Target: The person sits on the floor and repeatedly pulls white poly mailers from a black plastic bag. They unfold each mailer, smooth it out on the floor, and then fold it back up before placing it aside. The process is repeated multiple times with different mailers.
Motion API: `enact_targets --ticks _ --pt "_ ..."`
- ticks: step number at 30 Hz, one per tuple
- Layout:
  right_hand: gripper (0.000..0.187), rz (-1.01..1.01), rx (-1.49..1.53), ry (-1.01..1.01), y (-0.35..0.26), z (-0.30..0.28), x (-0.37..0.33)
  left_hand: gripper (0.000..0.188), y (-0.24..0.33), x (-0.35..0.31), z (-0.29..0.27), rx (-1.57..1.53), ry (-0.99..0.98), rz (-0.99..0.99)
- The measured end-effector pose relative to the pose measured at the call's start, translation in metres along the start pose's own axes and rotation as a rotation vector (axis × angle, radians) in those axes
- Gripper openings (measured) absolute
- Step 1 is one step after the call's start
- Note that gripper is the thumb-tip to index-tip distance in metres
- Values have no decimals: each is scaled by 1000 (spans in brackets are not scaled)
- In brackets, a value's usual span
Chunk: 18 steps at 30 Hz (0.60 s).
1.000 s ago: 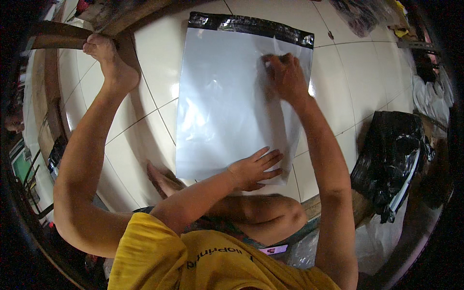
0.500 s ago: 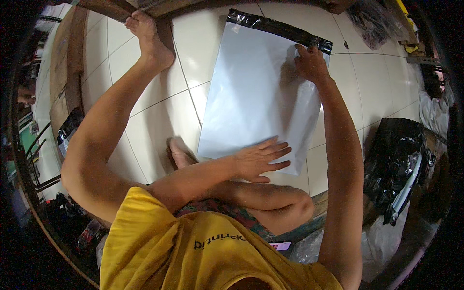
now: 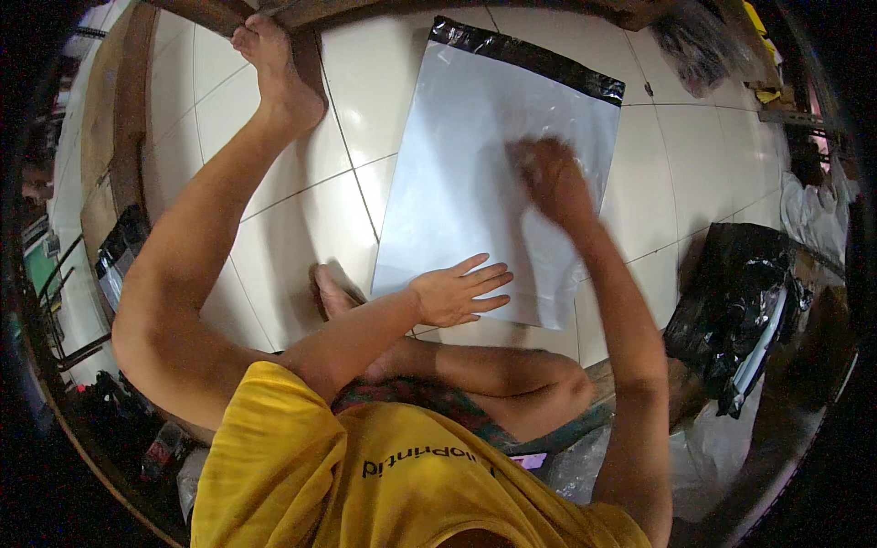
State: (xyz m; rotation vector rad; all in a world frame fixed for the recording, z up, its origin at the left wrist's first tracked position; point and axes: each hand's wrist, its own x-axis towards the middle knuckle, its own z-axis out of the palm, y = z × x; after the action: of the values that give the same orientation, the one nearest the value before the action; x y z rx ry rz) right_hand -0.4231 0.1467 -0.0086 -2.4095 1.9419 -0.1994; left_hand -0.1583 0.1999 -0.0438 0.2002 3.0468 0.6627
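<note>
A large white plastic mailer bag [image 3: 457, 173] with a black strip along its far edge lies flat on the pale tiled floor [image 3: 283, 247]. My left hand [image 3: 461, 292] rests palm down with spread fingers on the bag's near edge. My right hand [image 3: 548, 178] presses on the bag's right middle and is blurred by motion; its fingers look flat on the plastic. Neither hand holds anything. My legs frame the bag, one foot [image 3: 279, 68] stretched to the far left, the other foot [image 3: 333, 292] tucked by the bag's near left corner.
A heap of black plastic bags [image 3: 740, 301] lies on the floor to the right. Clear plastic wrap [image 3: 585, 461] sits by my right knee. Wooden furniture edges [image 3: 119, 137] run along the left and top. Another person's clothing shows at the far right edge [image 3: 808, 210].
My right hand has slid down the bag from its top right corner toward the middle. The left hand has stayed on the near edge.
</note>
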Motion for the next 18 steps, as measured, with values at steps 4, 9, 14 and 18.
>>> enact_targets --ticks 4,9,14,18 --pt "36 2 533 -278 -132 -16 -67 55 3 -8 25 45 -5 -27" --pt "31 124 392 -231 -120 1 -37 54 2 -2 18 -144 -371 -36" --pt "32 108 145 3 -33 23 61 60 -3 -1 1 -48 17 0" --pt "34 43 12 153 49 55 127 60 -4 -1 -8 13 -22 28"
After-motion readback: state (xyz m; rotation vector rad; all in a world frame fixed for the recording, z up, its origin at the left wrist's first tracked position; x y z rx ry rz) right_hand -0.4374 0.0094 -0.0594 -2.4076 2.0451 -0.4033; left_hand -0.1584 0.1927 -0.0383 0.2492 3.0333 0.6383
